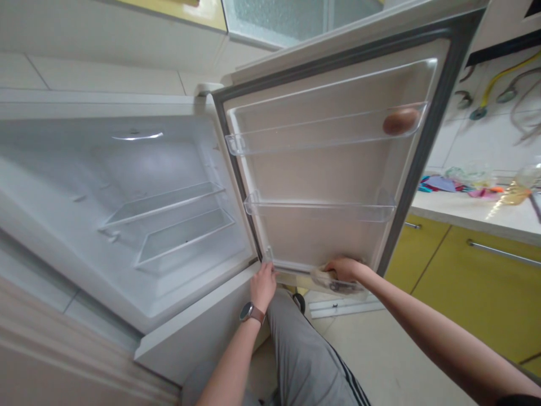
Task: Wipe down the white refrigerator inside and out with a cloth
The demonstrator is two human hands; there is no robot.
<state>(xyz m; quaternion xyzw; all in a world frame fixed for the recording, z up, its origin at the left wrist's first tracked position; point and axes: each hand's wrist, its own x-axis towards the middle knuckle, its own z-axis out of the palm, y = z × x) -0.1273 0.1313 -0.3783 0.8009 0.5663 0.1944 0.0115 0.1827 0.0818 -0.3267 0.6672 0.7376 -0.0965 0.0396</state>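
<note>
A white fridge door point(313, 169) stands open in front of me, with clear door bins across its inner side. My left hand point(264, 285), a watch on its wrist, has its fingers closed on the left end of the lowest door bin point(269, 256). Over that bin's right part is my right hand point(344, 269), its fingers closed on a crumpled, pale, rag-like cloth point(325, 277). Blur hides the cloth's details. A brown, rounded thing, perhaps an egg point(399, 121), sits at the right end of the top bin.
To the left is the lit fridge compartment point(152, 152) with glass shelves point(186, 237). A white counter point(502, 217) above yellow cabinets point(486, 293) is at right, holding colourful packets point(439, 183) and a bottle of yellowish liquid point(515, 192). Below, a white strip point(350, 306) lies on the floor.
</note>
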